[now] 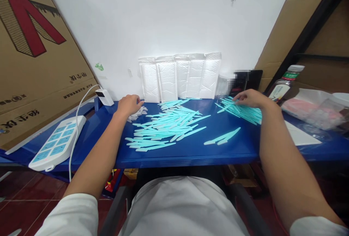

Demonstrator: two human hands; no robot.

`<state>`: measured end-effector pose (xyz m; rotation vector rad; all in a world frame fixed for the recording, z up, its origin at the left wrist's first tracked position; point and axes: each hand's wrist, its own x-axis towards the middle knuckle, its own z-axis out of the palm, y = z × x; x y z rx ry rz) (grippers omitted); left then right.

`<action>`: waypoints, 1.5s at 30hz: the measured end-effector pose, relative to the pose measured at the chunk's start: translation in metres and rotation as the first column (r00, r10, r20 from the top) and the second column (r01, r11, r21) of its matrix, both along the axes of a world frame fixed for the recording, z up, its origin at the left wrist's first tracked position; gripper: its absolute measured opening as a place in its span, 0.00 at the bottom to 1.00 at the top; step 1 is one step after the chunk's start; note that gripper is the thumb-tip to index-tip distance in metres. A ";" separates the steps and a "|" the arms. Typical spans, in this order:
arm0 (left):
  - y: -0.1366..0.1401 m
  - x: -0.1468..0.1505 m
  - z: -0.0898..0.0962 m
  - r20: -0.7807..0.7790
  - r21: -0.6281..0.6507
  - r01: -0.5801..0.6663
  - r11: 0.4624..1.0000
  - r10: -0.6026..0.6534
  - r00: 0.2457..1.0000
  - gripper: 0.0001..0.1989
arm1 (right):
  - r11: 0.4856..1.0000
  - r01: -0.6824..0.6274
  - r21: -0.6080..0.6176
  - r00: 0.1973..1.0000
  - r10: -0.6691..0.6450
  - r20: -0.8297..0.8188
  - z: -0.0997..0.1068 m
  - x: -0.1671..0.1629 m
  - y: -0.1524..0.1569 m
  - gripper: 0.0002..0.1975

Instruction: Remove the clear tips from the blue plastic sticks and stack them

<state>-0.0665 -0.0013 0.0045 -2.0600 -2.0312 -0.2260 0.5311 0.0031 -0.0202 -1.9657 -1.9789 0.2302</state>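
Note:
My left hand is over a small pile of pale grey-white pieces, likely small caps, at the back left of the blue table. Its fingers curl downward and close together; what they hold, if anything, is hidden. At the back right my right hand reaches down to a heap of turquoise eyebrow razors, thumb and fingertips pinched at the heap's upper left. Between the hands lies a larger heap of turquoise razors with pale ends. A few more razors lie apart, nearer the front edge.
White padded mailers stand in a row against the wall. To the left are a power strip with a cable and a white charger box. A bottle, a clear plastic bag and white paper sit at right.

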 end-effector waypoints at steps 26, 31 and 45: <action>0.000 0.000 0.001 0.003 -0.015 0.007 1.000 -0.007 1.000 0.23 | 0.989 0.034 -0.144 0.998 -0.041 -0.046 -0.005 0.010 0.006 0.16; 0.001 -0.001 -0.001 0.012 -0.004 0.012 1.000 -0.012 1.000 0.23 | 0.987 0.108 -0.122 0.994 -0.109 -0.003 -0.003 0.006 0.003 0.13; 0.000 -0.001 0.000 0.016 -0.013 0.010 1.000 -0.010 1.000 0.22 | 0.963 0.179 -0.201 0.980 -0.156 0.124 0.009 -0.018 -0.008 0.20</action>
